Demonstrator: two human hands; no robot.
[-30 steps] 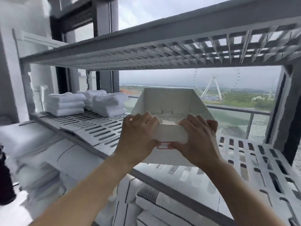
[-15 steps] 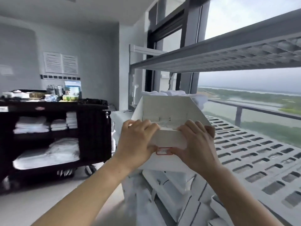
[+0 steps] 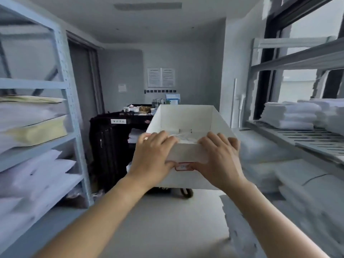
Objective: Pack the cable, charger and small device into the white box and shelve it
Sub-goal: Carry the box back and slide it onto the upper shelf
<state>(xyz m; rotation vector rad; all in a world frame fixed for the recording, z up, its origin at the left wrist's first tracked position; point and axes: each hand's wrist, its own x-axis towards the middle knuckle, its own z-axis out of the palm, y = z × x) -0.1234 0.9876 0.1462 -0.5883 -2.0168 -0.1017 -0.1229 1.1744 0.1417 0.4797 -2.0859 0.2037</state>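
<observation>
Both hands grip the white box [image 3: 186, 118] by its near wall, held up between the shelving racks: left hand [image 3: 151, 157] and right hand [image 3: 219, 159] curl their fingers over the rim, thumbs underneath.

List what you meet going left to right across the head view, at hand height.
Metal shelving with stacked linen → black cart → left hand → right hand → folded white towels. Both hands grip the white box, which spans them.
</observation>
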